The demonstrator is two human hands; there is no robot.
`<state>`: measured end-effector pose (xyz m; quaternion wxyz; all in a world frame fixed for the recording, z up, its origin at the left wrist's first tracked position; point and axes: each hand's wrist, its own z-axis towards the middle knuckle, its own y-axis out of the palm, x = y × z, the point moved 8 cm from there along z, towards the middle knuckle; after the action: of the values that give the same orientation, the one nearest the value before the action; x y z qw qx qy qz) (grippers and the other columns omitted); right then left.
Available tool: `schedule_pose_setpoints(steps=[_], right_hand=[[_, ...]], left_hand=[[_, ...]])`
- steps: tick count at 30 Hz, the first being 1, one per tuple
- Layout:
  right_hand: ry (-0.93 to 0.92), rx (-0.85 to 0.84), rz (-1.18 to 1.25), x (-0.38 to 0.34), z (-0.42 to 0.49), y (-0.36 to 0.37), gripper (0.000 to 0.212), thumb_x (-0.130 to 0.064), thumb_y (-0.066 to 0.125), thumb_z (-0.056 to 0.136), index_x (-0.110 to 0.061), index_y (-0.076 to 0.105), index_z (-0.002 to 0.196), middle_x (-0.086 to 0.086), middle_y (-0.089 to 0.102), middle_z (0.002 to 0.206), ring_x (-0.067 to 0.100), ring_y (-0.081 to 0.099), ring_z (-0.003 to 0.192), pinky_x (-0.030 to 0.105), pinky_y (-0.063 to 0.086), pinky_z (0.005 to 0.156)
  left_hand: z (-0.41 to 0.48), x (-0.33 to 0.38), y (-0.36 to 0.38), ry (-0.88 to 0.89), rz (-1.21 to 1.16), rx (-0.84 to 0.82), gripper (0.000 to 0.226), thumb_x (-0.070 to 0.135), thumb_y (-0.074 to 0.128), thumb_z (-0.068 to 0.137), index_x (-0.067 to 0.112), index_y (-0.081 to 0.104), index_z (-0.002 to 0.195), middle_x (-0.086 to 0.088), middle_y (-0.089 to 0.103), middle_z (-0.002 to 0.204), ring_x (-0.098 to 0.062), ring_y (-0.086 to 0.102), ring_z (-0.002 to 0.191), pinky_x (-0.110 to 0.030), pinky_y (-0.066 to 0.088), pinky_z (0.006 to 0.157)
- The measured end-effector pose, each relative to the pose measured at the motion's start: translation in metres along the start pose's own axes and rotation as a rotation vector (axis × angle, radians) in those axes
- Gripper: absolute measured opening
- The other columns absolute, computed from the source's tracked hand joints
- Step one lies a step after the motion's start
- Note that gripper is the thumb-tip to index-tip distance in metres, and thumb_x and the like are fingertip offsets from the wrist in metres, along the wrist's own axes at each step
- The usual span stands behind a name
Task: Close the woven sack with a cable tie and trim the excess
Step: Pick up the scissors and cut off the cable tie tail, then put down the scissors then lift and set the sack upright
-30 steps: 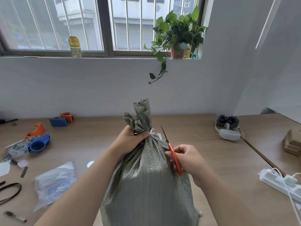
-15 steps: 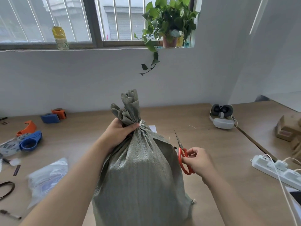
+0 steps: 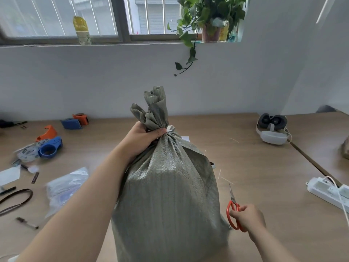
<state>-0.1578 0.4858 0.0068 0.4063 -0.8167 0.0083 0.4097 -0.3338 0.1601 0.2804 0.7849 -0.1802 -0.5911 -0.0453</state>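
Note:
A grey-green woven sack (image 3: pixel 168 205) stands upright on the wooden table (image 3: pixel 264 167) in front of me. Its neck is gathered, and a white cable tie (image 3: pixel 170 130) circles it just under the ruffled top. My left hand (image 3: pixel 140 139) grips the neck at the tie. My right hand (image 3: pixel 247 217) is low at the sack's right side, holding red-handled scissors (image 3: pixel 233 208) with the blades closed and pointing away from me. Thin white cut strips (image 3: pixel 226 180) lie on the table to the right of the sack.
Blue and orange tape dispensers (image 3: pixel 49 148) and a clear plastic bag (image 3: pixel 64 188) lie at the left, with a dark strap (image 3: pixel 17 200) nearer me. A headset (image 3: pixel 272 129) sits at the back right. A white power strip (image 3: pixel 328 191) lies along the right.
My right hand has carried the scissors from the sack's neck down and to the right, near the table. My left hand has kept its grip on the neck.

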Motion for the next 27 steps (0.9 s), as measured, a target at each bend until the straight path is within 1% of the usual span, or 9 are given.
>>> schedule_pose_setpoints(steps=[2,5,8,10,13,16,21,24,27], right_hand=[[0.025,-0.017,-0.057,0.020,0.004,0.010,0.029,-0.026,0.085,0.062,-0.007,0.064,0.053,0.006,0.064,0.047,0.031,0.067,0.055,0.033,0.050,0.052],[0.056,-0.042,-0.090,0.039,0.005,0.023,0.025,-0.021,0.082,0.061,-0.008,0.063,0.052,0.006,0.063,0.047,0.029,0.067,0.054,0.029,0.047,0.051],[0.078,-0.046,-0.092,0.056,0.008,0.033,0.026,-0.019,0.081,0.064,-0.008,0.062,0.050,0.008,0.065,0.047,0.027,0.067,0.052,0.025,0.043,0.047],[0.079,-0.041,-0.098,0.066,0.010,0.037,0.029,-0.024,0.084,0.066,-0.010,0.063,0.051,0.006,0.067,0.049,0.025,0.067,0.052,0.024,0.042,0.046],[0.080,-0.036,-0.148,0.084,0.016,0.042,0.033,-0.029,0.084,0.064,-0.013,0.059,0.049,0.006,0.066,0.055,0.028,0.066,0.061,0.026,0.039,0.050],[0.095,-0.029,-0.208,0.104,0.022,0.048,0.029,-0.033,0.083,0.058,-0.009,0.067,0.063,0.011,0.072,0.069,0.030,0.070,0.072,0.028,0.041,0.055],[0.111,-0.039,-0.250,0.122,0.021,0.053,0.033,-0.037,0.083,0.055,-0.010,0.065,0.061,0.007,0.071,0.066,0.028,0.070,0.072,0.026,0.043,0.056],[0.109,-0.030,-0.264,0.118,0.012,0.051,0.030,-0.039,0.086,0.059,-0.013,0.073,0.067,0.007,0.075,0.074,0.028,0.071,0.079,0.028,0.049,0.063],[0.129,-0.036,-0.271,0.117,0.005,0.051,0.027,-0.035,0.087,0.064,-0.014,0.074,0.073,0.009,0.072,0.078,0.029,0.071,0.088,0.029,0.050,0.071]], left_hand=[[-0.002,0.001,0.000,0.003,0.010,0.002,0.014,0.006,0.068,0.091,0.019,0.071,0.091,0.012,0.075,0.083,0.003,0.069,0.079,-0.012,0.052,0.074],[-0.004,0.005,0.001,0.016,0.022,0.007,0.014,0.006,0.067,0.091,0.020,0.070,0.090,0.009,0.073,0.085,0.006,0.068,0.076,-0.009,0.050,0.070],[-0.006,0.007,0.001,0.022,0.028,0.009,0.014,0.006,0.067,0.092,0.020,0.070,0.090,0.007,0.073,0.086,0.005,0.068,0.076,-0.010,0.052,0.072],[-0.008,0.007,0.000,0.025,0.033,0.013,0.012,0.008,0.067,0.092,0.020,0.069,0.091,0.006,0.073,0.087,0.004,0.068,0.077,-0.012,0.052,0.074],[-0.012,0.008,0.000,0.046,0.047,0.020,0.013,0.006,0.065,0.093,0.019,0.067,0.093,0.006,0.071,0.088,0.008,0.067,0.074,-0.008,0.049,0.069],[-0.013,0.009,0.000,0.057,0.039,0.029,0.016,0.003,0.064,0.093,0.019,0.065,0.093,0.006,0.069,0.089,0.011,0.066,0.072,-0.007,0.048,0.068],[-0.014,0.008,0.001,0.046,0.046,0.028,0.015,0.004,0.063,0.094,0.019,0.064,0.094,0.005,0.069,0.091,0.010,0.066,0.072,-0.007,0.049,0.068],[-0.014,0.007,0.000,0.042,0.048,0.033,0.014,0.005,0.064,0.094,0.018,0.065,0.095,0.005,0.069,0.091,0.010,0.066,0.072,-0.008,0.049,0.068],[-0.015,0.005,0.000,0.037,0.046,0.032,0.014,0.004,0.064,0.093,0.018,0.065,0.096,0.005,0.070,0.092,0.008,0.067,0.074,-0.009,0.050,0.070]])
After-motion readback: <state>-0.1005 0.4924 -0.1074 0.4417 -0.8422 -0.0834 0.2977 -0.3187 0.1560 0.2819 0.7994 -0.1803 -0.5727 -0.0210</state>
